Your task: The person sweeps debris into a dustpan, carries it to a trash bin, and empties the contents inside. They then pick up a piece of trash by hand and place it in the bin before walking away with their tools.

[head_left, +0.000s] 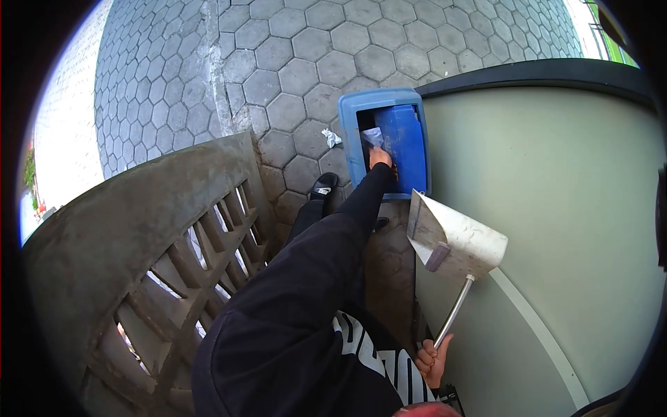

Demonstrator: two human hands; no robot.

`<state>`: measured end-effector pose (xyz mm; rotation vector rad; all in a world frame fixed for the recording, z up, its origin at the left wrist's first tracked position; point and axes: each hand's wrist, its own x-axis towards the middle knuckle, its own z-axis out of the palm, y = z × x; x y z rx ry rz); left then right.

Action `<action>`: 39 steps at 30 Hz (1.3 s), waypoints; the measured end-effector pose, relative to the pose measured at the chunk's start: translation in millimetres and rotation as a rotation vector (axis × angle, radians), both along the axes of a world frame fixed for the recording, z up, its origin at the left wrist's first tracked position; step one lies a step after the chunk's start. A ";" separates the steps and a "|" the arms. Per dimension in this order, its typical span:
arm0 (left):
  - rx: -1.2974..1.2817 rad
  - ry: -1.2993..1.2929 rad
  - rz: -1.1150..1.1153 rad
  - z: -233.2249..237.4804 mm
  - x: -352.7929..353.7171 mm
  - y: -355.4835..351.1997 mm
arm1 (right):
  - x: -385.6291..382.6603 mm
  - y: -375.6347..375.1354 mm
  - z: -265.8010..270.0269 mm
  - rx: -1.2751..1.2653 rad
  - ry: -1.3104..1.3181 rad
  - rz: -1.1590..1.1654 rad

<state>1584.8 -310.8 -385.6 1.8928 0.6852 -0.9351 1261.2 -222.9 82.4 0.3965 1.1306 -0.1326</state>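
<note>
My left hand (379,158) reaches into the dark opening of a blue bin (347,115), its fingers closed on a pale, crumpled wrapper (373,136). A bright blue flap (406,146) covers the right part of the bin's top. At the lower right, my right hand (432,360) is wrapped round the metal handle of a long-handled dustpan (472,243). The pan is whitish and stained, and it hangs below the bin, in front of the green panel. Its inside is only partly visible.
A crumpled white scrap (331,137) lies on the hexagonal paving (285,76) left of the bin. A concrete lattice wall (146,201) stands on the left. A large pale green panel (549,181) with a dark edge fills the right. My shoe (324,185) shows below the scrap.
</note>
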 end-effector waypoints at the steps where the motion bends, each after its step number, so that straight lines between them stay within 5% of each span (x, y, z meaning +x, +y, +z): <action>1: 0.033 0.117 0.014 -70.9 -2.8 -10.8 | -11.3 5.0 -4.6 0.018 0.029 -0.031; 2: 0.071 0.234 0.027 -135.5 -10.7 -19.6 | -20.1 4.1 -9.5 0.040 0.060 -0.064; 3: 0.086 0.241 0.013 -140.2 -11.5 -18.8 | -28.7 5.1 -15.5 0.039 0.036 -0.043; 6: 0.010 0.471 0.739 -90.7 4.9 -1.5 | -34.2 10.8 -21.7 0.002 0.153 -0.001; 8: -0.138 0.241 0.518 -22.6 -1.7 7.5 | -47.9 17.0 -30.8 -0.061 0.177 0.061; 9: -0.212 0.176 0.174 -34.8 -14.5 22.5 | -51.8 16.7 -33.9 -0.042 0.165 0.037; 11: -0.357 -0.076 -0.085 -12.2 -43.0 39.0 | -59.5 20.0 -37.7 0.002 0.085 -0.051; 13: -0.338 -0.156 -0.334 92.4 -53.7 55.1 | -70.2 22.1 -46.5 0.018 0.014 -0.123; 14: -0.377 -0.301 -0.424 79.5 -77.3 64.2 | -78.0 27.3 -48.1 0.049 -0.034 -0.190; 15: -0.429 -0.340 -0.474 158.7 -71.5 78.2 | -83.0 31.9 -49.7 0.050 -0.098 -0.232; 18: -0.604 -0.493 -0.786 228.7 -93.9 114.5 | -90.3 38.3 -59.3 -0.042 -0.183 -0.277; 23: -1.022 0.125 -1.532 317.7 -128.1 147.6 | -115.7 54.2 -98.9 -0.145 -0.137 -0.381; 27: -1.042 0.514 -2.093 381.3 -167.1 146.1 | -143.0 76.8 -137.5 -0.278 0.045 -0.477; 31: -1.050 0.573 -2.533 412.1 -222.2 130.7 | -184.0 101.4 -175.0 -0.311 0.318 -0.652; 36: -1.096 0.781 -2.889 436.5 -308.4 141.2 | -296.1 124.8 -182.3 -0.544 0.594 -0.976; 39: -1.045 1.033 -2.865 445.7 -355.3 169.2 | -372.8 138.6 -161.2 -0.648 0.878 -1.105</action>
